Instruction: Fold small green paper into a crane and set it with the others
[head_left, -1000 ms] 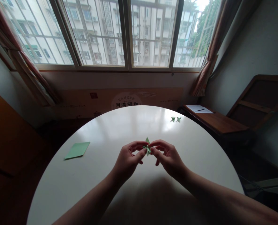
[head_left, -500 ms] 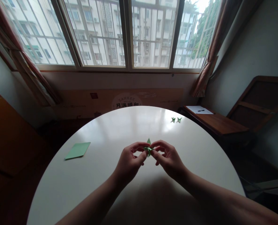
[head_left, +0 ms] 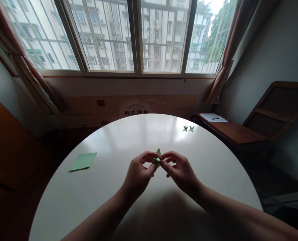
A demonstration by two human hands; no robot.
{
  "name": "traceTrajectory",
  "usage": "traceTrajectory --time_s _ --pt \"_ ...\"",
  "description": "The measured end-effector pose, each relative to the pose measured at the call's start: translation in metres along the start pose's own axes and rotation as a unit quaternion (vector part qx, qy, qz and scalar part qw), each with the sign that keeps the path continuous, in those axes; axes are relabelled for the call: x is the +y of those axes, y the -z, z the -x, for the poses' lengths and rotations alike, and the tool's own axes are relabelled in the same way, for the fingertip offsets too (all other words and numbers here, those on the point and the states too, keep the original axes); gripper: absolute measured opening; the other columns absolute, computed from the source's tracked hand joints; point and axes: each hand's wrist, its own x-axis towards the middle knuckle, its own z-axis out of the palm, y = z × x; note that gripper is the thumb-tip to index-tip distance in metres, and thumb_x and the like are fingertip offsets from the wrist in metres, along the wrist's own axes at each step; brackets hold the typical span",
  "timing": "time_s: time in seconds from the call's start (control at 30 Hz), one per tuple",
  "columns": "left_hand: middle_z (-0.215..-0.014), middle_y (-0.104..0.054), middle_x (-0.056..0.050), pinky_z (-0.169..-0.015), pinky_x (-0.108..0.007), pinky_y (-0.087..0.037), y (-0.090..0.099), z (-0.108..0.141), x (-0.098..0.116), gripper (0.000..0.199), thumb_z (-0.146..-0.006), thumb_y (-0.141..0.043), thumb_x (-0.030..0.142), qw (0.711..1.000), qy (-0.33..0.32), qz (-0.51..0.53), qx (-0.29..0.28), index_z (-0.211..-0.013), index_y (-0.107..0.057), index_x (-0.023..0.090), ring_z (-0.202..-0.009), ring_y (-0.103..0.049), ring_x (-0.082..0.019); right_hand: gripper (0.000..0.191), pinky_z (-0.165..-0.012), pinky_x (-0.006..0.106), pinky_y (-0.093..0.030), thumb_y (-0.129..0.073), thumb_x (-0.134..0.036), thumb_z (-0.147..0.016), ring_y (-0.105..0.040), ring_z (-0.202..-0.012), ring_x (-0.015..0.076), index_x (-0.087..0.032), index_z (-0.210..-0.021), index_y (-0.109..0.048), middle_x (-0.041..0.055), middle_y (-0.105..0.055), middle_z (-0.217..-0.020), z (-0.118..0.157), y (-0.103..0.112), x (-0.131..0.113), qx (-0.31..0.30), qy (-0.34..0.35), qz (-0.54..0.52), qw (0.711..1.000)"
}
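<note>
Between my two hands, above the middle of the table, is a small green folded origami paper with one point sticking up. My left hand pinches its left side between thumb and fingers. From the other side, my right hand pinches it the same way, fingertips close to those of the left. The fingers cover much of the paper, so its full shape is hidden. Two small finished-looking green origami figures stand at the table's far right. A stack of square green paper lies to the left.
The round white table reaches to a wall under a barred window. Beyond its right edge is a wooden chair or bench bearing white paper and a pen. A printed cardboard panel leans behind the table.
My right hand's fingertips have shifted slightly left over the green paper, covering more of its right side. My left hand has barely moved.
</note>
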Motion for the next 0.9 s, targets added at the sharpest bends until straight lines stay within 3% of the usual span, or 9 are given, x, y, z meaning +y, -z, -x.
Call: traceTrajectory --time_s 0.27,0.6,0.9 --pt "-0.08 -0.07 -0.006 -0.05 -0.025 -0.052 0.0029 -0.0021 -0.0022 0.018 -0.078 -0.075 0.029 1.0 -0.01 0.007 0.026 -0.089 -0.073 0.015 -0.066 -0.063 -0.017 0.019 -0.046 0.023 -0.052 -0.077 -0.026 -0.078 -0.065 -0.077 0.0201 -0.02 -0.095 -0.071 0.0068 -0.07 -0.095 0.0033 -0.0023 -0.0019 -0.006 0.011 -0.03 0.999" --pt "-0.08 -0.07 -0.004 -0.047 -0.022 -0.046 0.0016 -0.0006 0.0008 0.009 -0.075 -0.07 0.019 0.997 -0.065 -0.005 0.046 -0.083 -0.072 0.016 -0.058 -0.058 -0.013 0.027 -0.049 0.023 -0.053 -0.08 -0.025 -0.077 -0.065 -0.077 0.0186 -0.022 -0.101 -0.068 0.0052 -0.07 -0.093 0.0061 -0.0041 -0.0036 -0.006 0.009 -0.049 0.999" --pt "-0.082 -0.07 -0.004 -0.05 -0.021 -0.048 0.003 0.0005 0.0029 0.007 -0.079 -0.067 0.016 0.993 -0.1 -0.038 0.043 -0.084 -0.072 0.017 -0.067 -0.064 -0.016 0.026 -0.048 0.023 -0.053 -0.081 -0.024 -0.077 -0.065 -0.076 0.0184 -0.022 -0.098 -0.068 0.005 -0.07 -0.093 0.0064 -0.0057 -0.0036 -0.009 0.019 -0.058 0.998"
